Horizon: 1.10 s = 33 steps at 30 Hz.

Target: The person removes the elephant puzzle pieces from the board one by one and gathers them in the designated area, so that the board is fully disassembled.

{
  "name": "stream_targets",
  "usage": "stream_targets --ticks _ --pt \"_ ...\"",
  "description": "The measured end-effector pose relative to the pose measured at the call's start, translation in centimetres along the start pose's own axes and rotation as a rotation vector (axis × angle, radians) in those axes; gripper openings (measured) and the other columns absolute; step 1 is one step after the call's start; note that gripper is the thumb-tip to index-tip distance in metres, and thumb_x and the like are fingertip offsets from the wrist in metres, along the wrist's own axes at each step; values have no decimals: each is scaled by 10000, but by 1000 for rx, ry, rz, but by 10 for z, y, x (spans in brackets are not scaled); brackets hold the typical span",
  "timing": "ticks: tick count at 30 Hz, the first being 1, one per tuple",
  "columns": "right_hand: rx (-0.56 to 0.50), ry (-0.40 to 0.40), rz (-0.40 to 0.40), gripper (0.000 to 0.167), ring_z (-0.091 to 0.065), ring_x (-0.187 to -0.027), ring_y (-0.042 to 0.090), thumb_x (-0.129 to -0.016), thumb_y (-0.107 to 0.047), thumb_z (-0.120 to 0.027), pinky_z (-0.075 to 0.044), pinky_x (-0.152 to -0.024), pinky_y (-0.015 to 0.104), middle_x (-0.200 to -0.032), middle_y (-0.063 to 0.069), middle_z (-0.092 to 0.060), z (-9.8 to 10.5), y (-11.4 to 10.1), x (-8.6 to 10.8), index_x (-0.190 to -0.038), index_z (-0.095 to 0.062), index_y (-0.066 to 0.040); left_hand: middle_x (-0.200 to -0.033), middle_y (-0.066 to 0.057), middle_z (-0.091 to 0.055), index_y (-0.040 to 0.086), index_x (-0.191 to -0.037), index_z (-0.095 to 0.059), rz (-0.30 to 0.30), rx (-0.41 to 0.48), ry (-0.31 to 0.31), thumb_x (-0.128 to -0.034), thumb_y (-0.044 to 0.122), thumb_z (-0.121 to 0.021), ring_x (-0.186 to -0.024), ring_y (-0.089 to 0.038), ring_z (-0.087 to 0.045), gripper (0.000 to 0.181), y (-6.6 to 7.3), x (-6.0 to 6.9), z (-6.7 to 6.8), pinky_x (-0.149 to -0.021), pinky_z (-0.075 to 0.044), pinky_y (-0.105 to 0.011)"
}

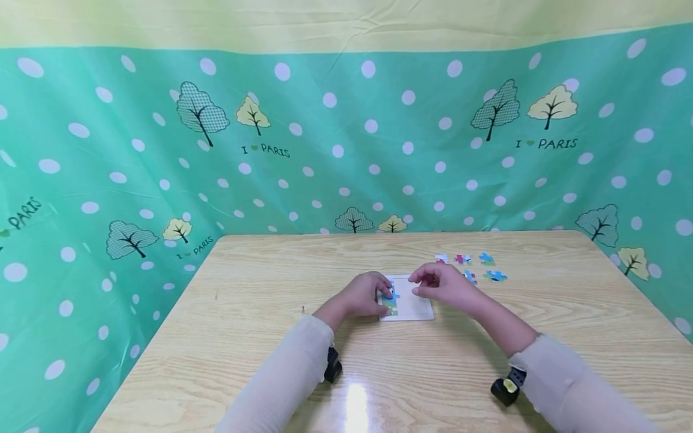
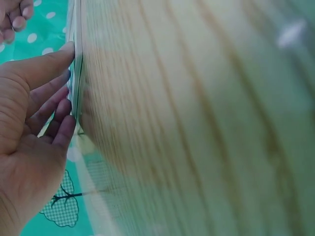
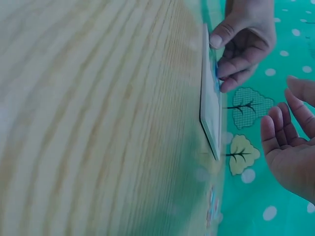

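Note:
A shallow white puzzle tray (image 1: pixel 415 307) lies flat on the table, with blue and green jigsaw pieces (image 1: pixel 389 305) set along its left side. My left hand (image 1: pixel 363 294) rests at that side, fingertips and thumb touching the pieces and the tray; the left wrist view shows its fingers fairly straight against the tray edge. Above the tray's right part hovers my right hand (image 1: pixel 446 285), fingers loosely bent. The right wrist view shows that right hand (image 3: pixel 295 142) apart from the tray (image 3: pixel 210 113), with nothing visible between thumb and fingers. The left fingers partly hide the placed pieces.
Several loose jigsaw pieces lie beyond and right of the tray, among them a blue one (image 1: pixel 495 275), a blue-green one (image 1: pixel 486 259) and a red one (image 1: pixel 463 259). The wooden table (image 1: pixel 260 264) meets a green dotted curtain (image 1: pixel 303 198) behind.

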State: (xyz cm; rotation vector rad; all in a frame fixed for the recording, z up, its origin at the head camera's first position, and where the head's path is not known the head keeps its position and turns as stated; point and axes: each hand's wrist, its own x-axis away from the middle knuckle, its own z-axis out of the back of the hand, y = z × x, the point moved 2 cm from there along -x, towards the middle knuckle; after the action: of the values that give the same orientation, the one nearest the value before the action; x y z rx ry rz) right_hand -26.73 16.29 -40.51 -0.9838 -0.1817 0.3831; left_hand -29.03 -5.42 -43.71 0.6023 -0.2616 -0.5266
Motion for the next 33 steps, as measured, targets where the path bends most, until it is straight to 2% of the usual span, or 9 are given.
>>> stream_targets --ticks 8,16,22,25,28,31,33 --pt "60 -9 -26 195 -579 -886 216 -955 -52 -729 -509 -777 321 -959 54 -673 -10 -1 -20 -1131 -721 30 -1326 -71 -606 105 -1019 -810 34 -36 23 -813 185 -911 -1282 -251 -536 243 1 0 2 -1146 -397 -399" --pt "104 -44 -100 183 -584 -915 210 -948 -35 -717 -509 -803 339 -1001 66 -691 -18 4 -35 -1125 -742 6 -1235 -90 -645 71 -1098 -778 39 -66 61 -776 266 -941 -1214 -261 -581 410 -3 1 4 -1102 -441 -389" --pt "151 -78 -151 131 -631 -973 224 -955 -18 -704 -537 -898 413 -1036 72 -726 -24 12 -43 -1075 -757 -10 -1242 -93 -649 78 -1063 -783 52 -17 66 -825 271 -904 -1213 -276 -591 329 -6 1 4 -1089 -456 -398" --pt "164 -81 -148 139 -653 -993 228 -947 -11 -713 -537 -949 441 -1043 78 -739 -27 14 -45 -1079 -758 0 -1183 -71 -666 79 -1034 -791 55 11 76 -859 239 -875 -1128 -249 -612 251 -8 1 5 -1022 -497 -384" --pt "178 -63 -137 133 -650 -946 213 -930 0 -728 -547 -920 419 -1005 72 -740 -31 14 -47 -1058 -764 10 -1072 -32 -677 76 -1029 -794 50 14 103 -861 212 -873 -987 -193 -599 230 -9 -1 7 -915 -515 -343" --pt "183 -39 -139 128 -626 -887 195 -915 0 -749 -551 -866 378 -959 60 -726 -35 13 -48 -1042 -768 11 -1001 -18 -660 55 -1072 -780 66 26 126 -836 213 -896 -903 -167 -559 307 -11 -3 8 -852 -505 -329" --pt "184 -22 -154 136 -610 -864 192 -903 -7 -769 -547 -844 364 -939 56 -714 -38 13 -49 -1038 -769 6 -1024 -28 -657 36 -1130 -765 86 45 131 -815 222 -913 -924 -168 -557 394 -13 -5 8 -881 -506 -336"
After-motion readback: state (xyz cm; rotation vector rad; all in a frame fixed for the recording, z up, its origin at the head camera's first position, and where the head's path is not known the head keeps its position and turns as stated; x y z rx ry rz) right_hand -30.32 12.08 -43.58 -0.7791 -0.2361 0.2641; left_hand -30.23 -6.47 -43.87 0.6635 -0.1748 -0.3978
